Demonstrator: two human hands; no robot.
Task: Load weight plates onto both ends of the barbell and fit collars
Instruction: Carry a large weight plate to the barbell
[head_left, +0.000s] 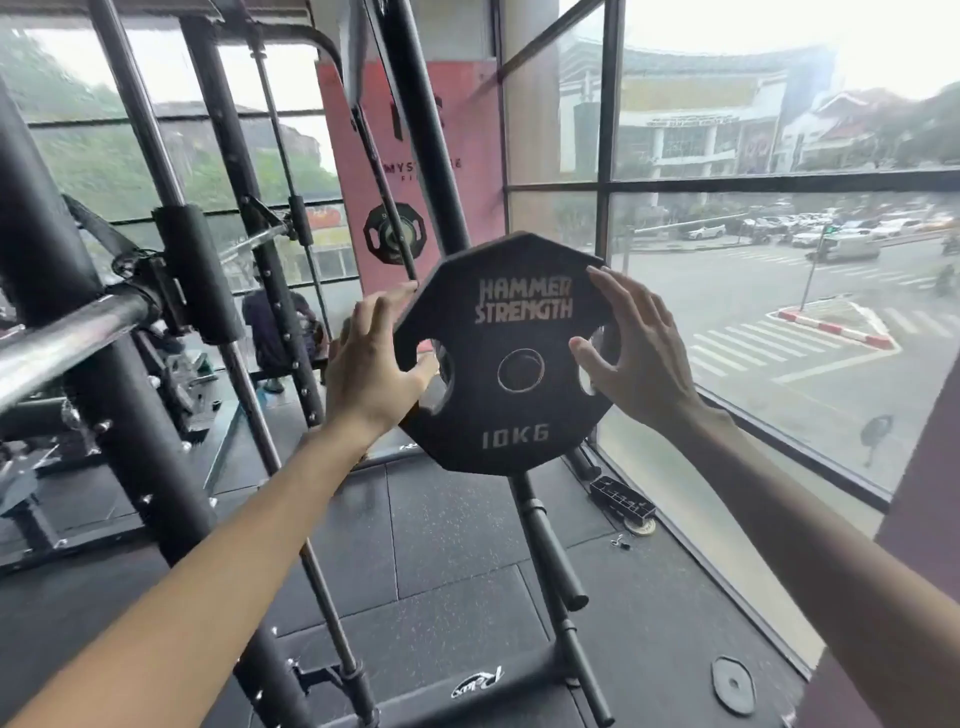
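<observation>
A black ten-sided weight plate marked HAMMER STRENGTH and 10KG hangs upright in front of a slanted black rack post. I cannot tell whether it sits on a peg. My left hand grips its left rim, with the thumb at the left grip hole. My right hand lies against the right rim, fingers spread and straight, thumb by the right grip hole. The chrome barbell end juts in from the left at chest height, bare of plates.
Black rack uprights stand at the left, between me and the barbell. A small black plate lies on the rubber floor at the lower right. A black boxy item sits by the window glass. Another plate hangs further back.
</observation>
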